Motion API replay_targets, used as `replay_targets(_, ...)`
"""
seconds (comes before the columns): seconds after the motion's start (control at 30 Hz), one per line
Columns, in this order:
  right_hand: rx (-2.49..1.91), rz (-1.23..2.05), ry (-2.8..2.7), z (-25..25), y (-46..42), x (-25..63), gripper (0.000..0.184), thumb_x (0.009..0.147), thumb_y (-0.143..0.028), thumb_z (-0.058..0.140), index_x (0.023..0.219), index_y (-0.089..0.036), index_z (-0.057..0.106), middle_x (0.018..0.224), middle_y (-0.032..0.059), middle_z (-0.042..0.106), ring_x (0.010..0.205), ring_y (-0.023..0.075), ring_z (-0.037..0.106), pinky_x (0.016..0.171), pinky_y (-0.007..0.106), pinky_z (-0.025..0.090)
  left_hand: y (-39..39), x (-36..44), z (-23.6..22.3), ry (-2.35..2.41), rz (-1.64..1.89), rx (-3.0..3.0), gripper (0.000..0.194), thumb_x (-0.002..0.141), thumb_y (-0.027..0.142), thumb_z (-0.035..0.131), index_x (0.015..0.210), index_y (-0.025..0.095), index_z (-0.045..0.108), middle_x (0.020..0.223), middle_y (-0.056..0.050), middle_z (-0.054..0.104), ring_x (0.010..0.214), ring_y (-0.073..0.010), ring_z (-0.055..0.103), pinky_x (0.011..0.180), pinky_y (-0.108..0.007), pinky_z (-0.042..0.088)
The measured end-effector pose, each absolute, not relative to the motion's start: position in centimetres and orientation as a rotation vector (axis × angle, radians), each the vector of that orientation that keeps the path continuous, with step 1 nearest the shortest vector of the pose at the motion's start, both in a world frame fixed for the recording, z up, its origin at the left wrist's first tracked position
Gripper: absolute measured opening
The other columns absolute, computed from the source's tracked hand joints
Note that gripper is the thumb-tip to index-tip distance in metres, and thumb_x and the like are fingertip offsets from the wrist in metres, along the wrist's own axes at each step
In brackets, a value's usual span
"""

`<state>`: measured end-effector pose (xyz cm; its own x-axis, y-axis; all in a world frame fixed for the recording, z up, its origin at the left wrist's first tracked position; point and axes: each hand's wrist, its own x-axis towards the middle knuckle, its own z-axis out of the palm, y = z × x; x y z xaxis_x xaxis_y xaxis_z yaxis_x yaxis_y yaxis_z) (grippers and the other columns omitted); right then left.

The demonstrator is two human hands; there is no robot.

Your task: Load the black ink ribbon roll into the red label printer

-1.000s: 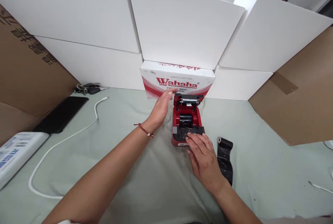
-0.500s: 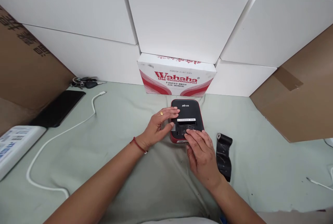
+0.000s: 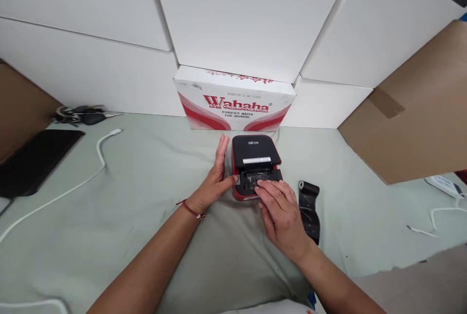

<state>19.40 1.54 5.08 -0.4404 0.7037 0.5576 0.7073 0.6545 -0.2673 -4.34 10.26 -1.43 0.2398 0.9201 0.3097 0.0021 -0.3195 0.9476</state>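
A small red and black label printer (image 3: 255, 151) sits on the cloth, its black lid slightly raised at the front. A shiny black strip (image 3: 251, 180) lies across its front part below the lid. My left hand (image 3: 216, 173) is at the printer's left side, open, fingers pointing away and thumb touching the grey button at the front left corner. My right hand (image 3: 282, 212) is closed on the printer's front right, fingertips together on the black strip, thumb near the front edge. Right of it lies a loose black roll (image 3: 309, 209), partly unwound.
A Wahaha water carton (image 3: 235, 105) stands behind the printer, against white boxes (image 3: 248, 17). Brown cardboard (image 3: 408, 110) stands at the right. On the left are keys (image 3: 87, 114), a black phone-like slab (image 3: 40, 158) and a white cable (image 3: 73, 190). Another white cable (image 3: 423, 230) lies at the right.
The printer's lid went from standing open to closed, and now its front edge is raised a little. My left hand left the lid, its thumb now on the button. My right hand stayed in place.
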Motion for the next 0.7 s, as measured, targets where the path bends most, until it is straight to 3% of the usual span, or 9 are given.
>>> replay_targets(0.2, -1.019, 0.175, -2.228, 8.2, 3.6, 19.9, 0.021, 0.109, -0.023, 0.062, 0.125, -0.018, 0.075, 0.125, 0.0102, 0.082, 0.114, 0.0251, 0.071, 0.102, 0.042, 0.060, 10.8, -4.1, -1.7, 0.799, 1.222, 1.516, 0.106, 0.100, 0.047, 0.071, 0.178, 0.043, 0.000, 0.192, 0.001, -0.003, 0.178, -0.0325, -0.003, 0.144, -0.058, 0.001)
replay_targets(0.3, -1.077, 0.286, -2.233, 10.4, 7.0, 19.6, 0.023, 0.113, -0.029, 0.056, 0.113, -0.020, 0.077, 0.108, 0.0070, 0.084, 0.098, 0.0194, 0.076, 0.090, 0.033, 0.061, 11.0, -4.1, -2.0, 0.799, 1.201, 1.552, 0.100, 0.101, 0.044, 0.068, 0.179, 0.039, 0.006, 0.191, -0.003, 0.007, 0.177, -0.0349, 0.007, 0.144, -0.060, 0.005)
replay_targets(0.47, -1.721, 0.143, -2.662, 13.5, 13.4, 15.8, 0.030, 0.111, -0.024, 0.052, 0.131, -0.024, 0.075, 0.127, 0.0094, 0.082, 0.111, 0.0257, 0.078, 0.087, 0.035, 0.058, 11.1, -4.1, -2.2, 0.844, 1.202, 1.645, 0.096, 0.100, 0.036, 0.064, 0.179, 0.035, 0.010, 0.190, -0.006, 0.009, 0.176, -0.0367, 0.009, 0.143, -0.065, 0.006)
replay_targets(0.6, -1.839, 0.161, -2.856, 13.7, 15.5, 12.9, 0.029, 0.098, -0.012, 0.061, 0.120, -0.017, 0.080, 0.122, 0.0165, 0.083, 0.110, 0.0310, 0.080, 0.086, 0.036, 0.059, 11.1, -4.2, -2.2, 0.837, 1.194, 1.653, 0.093, 0.101, 0.039, 0.063, 0.179, 0.035, 0.011, 0.190, -0.007, 0.010, 0.176, -0.0369, 0.009, 0.143, -0.064, 0.006)
replay_targets(0.7, -1.868, 0.186, -2.872, 13.2, 15.8, 12.3, 0.029, 0.096, -0.010, 0.062, 0.117, -0.015, 0.080, 0.126, 0.0196, 0.082, 0.114, 0.0323, 0.079, 0.088, 0.037, 0.060, 11.1, -4.4, -2.1, 0.848, 1.204, 1.672, 0.091, 0.101, 0.041, 0.064, 0.178, 0.033, 0.015, 0.189, -0.009, 0.016, 0.176, -0.0378, 0.011, 0.143, -0.064, 0.008)
